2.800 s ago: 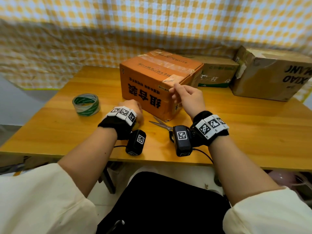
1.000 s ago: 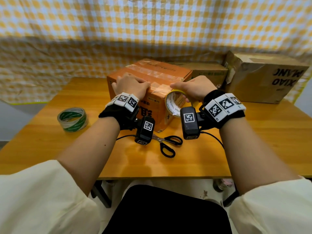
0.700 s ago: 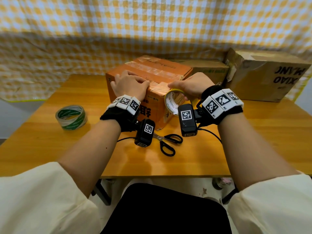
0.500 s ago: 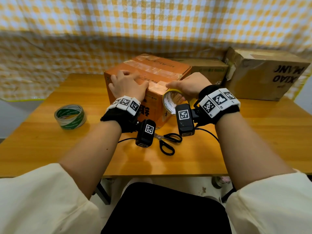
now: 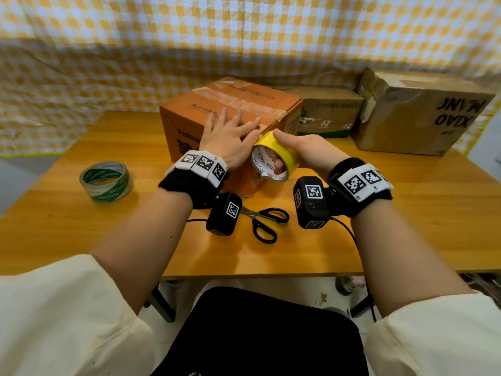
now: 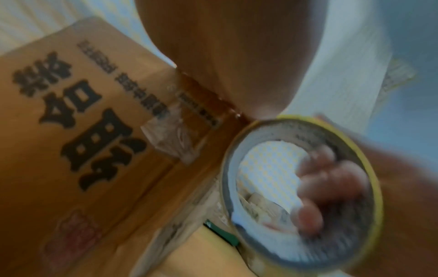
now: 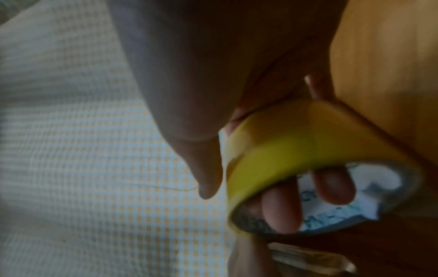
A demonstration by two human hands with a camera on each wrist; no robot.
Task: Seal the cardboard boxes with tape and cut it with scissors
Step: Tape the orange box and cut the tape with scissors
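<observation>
An orange cardboard box (image 5: 189, 115) with black characters (image 6: 78, 120) stands mid-table, old tape strips along its top seam. My left hand (image 5: 230, 134) lies flat on the box's near top edge, fingers straight and spread. My right hand (image 5: 301, 147) grips a yellow tape roll (image 5: 273, 156) at the box's near right corner, fingers curled through its core (image 7: 282, 206) and thumb over the top. The same roll (image 6: 301, 189) shows against the box corner in the left wrist view. Black-handled scissors (image 5: 264, 219) lie on the table just in front of the box.
A green-and-white tape roll (image 5: 107, 181) lies at the table's left. Two more brown cardboard boxes (image 5: 329, 112) (image 5: 423, 112) stand at the back right against the checked cloth (image 5: 244, 36). The wooden table (image 5: 420, 213) ends close to my lap.
My left hand has flattened and slid right along the box top toward the roll. The right hand has pulled the yellow roll slightly toward me off the box corner.
</observation>
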